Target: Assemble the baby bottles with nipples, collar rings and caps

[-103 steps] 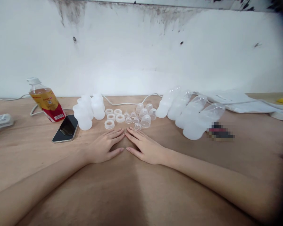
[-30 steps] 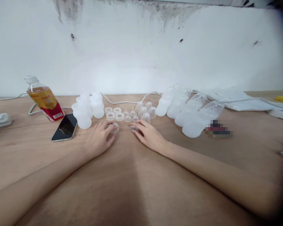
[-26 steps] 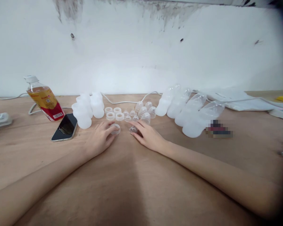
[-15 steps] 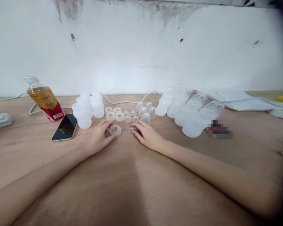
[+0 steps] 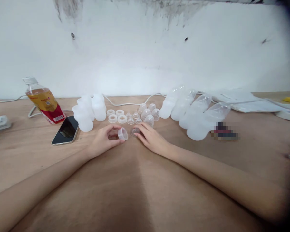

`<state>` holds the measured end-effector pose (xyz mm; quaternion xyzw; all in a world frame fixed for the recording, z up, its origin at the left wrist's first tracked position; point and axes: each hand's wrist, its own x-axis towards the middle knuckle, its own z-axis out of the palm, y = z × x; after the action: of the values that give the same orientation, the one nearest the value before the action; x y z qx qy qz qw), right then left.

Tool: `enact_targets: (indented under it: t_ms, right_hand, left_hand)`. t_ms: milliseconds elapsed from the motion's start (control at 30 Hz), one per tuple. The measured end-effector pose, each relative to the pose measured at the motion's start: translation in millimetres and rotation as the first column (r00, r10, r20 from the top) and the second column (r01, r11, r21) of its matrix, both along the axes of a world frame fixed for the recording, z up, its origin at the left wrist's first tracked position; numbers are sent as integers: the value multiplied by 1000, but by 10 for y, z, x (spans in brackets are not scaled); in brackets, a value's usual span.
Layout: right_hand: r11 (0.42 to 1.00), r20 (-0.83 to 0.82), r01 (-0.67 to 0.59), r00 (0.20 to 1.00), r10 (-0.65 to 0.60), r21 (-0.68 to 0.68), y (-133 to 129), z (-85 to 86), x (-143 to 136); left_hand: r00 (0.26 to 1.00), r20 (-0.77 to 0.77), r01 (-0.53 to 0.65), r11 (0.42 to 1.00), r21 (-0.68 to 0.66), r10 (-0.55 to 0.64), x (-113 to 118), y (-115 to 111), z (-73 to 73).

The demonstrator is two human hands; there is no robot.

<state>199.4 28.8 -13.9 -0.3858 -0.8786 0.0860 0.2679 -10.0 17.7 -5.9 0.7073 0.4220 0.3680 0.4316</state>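
Observation:
Between the thumb and fingers of my left hand [image 5: 105, 138] is a translucent collar ring [image 5: 122, 134], tipped so its opening faces right. My right hand [image 5: 151, 138] pinches a clear silicone bottle nipple [image 5: 134, 131], partly covered by the fingers. The two parts are close together but apart. Just behind them stand several loose collar rings [image 5: 122, 119], several small nipples [image 5: 130, 120] and several clear dome caps [image 5: 147, 113]. To the left are several frosted bottle bodies [image 5: 85, 122]. Several bottles fitted with clear tops [image 5: 197, 129] stand on the right.
A drink bottle [image 5: 47, 103] and a phone [image 5: 65, 130] are at the left of the wooden table [image 5: 125, 193]. A white cable [image 5: 122, 105] runs along the wall. White plastic bags [image 5: 241, 102] and a blurred-out object [image 5: 224, 131] lie at the right.
My left hand has lifted and tilted the collar ring, bringing it a little to the right. My right hand stays nearly in place, with the nipple shifted slightly left.

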Motion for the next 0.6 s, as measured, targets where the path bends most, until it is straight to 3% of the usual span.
enact_targets:
  t_ms: [133,267,400,500,600]
  right_hand:
    - [995,-293,-24,956,-6,-99,11,22,-39]
    - [914,-594,-123,791,-145,-387,83,-4,-102]
    - [810,-585,-187,781,-221,-556,99,3,-128]
    - [825,-600,-192,773,-206,-531,81,12,-124]
    - [884,-603,-150,779,-171,-444,64,7,-120]
  left_hand:
    - [999,33,-10,1000,-14,11,5,-14,17]
    - [998,51,-19,999,-27,21,4,-15,17]
    - [999,44,-16,1000,-21,17,-3,5,-7]
    - [999,46,-7,1000,-18,7,-3,11,-15]
    - [999,37,-8,1000,6,8,5,10,-5]
